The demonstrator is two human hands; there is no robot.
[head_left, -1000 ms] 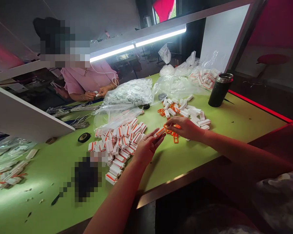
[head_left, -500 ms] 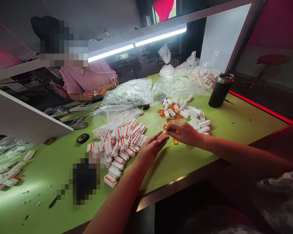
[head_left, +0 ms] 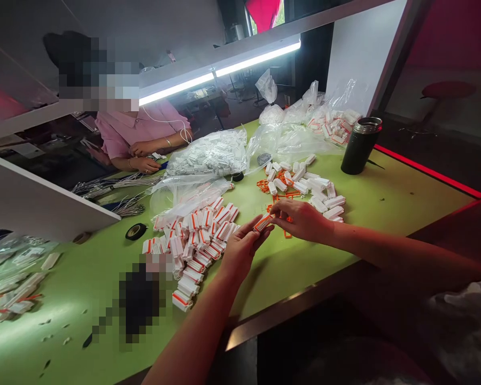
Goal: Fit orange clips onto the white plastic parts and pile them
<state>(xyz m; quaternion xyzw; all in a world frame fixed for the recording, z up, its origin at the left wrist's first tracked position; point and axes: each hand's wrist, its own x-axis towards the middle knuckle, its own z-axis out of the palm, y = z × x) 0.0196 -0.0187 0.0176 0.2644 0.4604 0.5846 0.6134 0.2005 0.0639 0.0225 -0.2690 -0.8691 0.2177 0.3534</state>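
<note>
My left hand pinches a small white connector with an orange clip at its fingertips. My right hand meets it from the right, fingers closed on the same piece. Just left of my hands lies a heap of white connectors with orange clips. Behind my right hand sit a pile of plain white connectors and loose orange clips on the green table.
A black flask stands at the right rear. Clear bags of white parts lie across the back. A roll of black tape sits left. A co-worker in a pink shirt sits opposite, with wire bundles nearby.
My hands have stayed together on the connector, shifting slightly. The co-worker's hands have dropped from in front of the chest to rest on the table.
</note>
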